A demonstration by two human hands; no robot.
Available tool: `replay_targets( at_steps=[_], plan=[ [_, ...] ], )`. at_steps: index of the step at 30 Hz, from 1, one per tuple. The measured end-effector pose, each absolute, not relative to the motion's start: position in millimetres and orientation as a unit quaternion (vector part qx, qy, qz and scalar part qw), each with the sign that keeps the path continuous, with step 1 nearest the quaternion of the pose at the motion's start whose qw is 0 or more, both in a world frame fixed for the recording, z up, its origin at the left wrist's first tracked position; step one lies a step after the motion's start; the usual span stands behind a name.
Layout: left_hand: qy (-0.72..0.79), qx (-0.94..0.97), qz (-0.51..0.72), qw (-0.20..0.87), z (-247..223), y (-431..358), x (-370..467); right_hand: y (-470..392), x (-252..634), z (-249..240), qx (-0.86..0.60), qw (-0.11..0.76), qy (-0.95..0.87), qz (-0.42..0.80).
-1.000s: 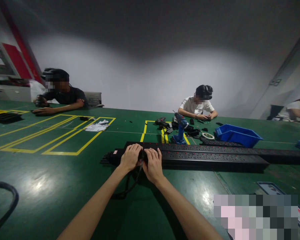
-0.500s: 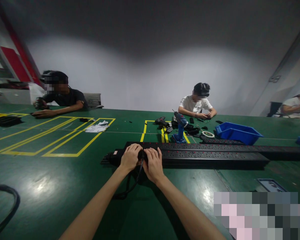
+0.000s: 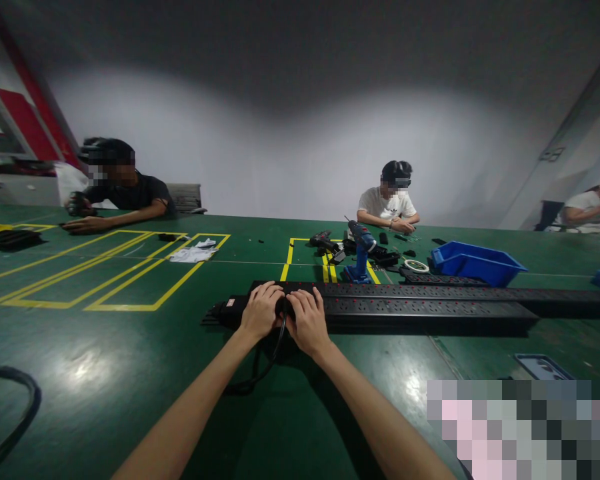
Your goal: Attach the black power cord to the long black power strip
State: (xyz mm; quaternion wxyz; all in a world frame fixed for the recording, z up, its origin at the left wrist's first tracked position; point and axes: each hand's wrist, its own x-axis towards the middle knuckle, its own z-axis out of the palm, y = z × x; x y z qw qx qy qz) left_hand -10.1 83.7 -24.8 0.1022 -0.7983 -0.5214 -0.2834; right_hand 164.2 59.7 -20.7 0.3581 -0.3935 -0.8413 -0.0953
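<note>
A long black power strip with rows of sockets and small red dots lies across the green table in front of me. My left hand is closed over its left end, fingers curled across the top. Close beside it, my right hand also grips the strip, its fingertips bent over the upper face. Between my hands a black cable comes down and curves left onto the table. What my thumbs touch is hidden. Left of my left hand, a black part with a pale label sticks out.
A second socket strip lies behind. Beyond it stand a blue drill, dark loose parts, a tape roll and a blue bin. White papers lie by yellow tape lines. A thick cable loops at left. Several people sit opposite.
My hands keep almost the same place on the strip, with only slight finger movement. The person opposite in white has shifted a little and moved their hands left.
</note>
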Motion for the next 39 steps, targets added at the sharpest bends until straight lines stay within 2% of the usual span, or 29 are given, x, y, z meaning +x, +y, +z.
replay_targets(
  at_steps=[19,31,39],
  plan=[
    [-0.52,-0.799,-0.289,0.082,-27,88,-12,85,167,-7,-0.358,0.289,-0.885,-0.068],
    [-0.516,-0.799,-0.296,0.086,-30,89,-13,84,163,-13,-0.421,0.343,-0.837,0.066],
    [-0.51,-0.8,-0.302,0.089,-30,89,-13,81,164,-13,-0.421,0.358,-0.828,0.096]
  ],
)
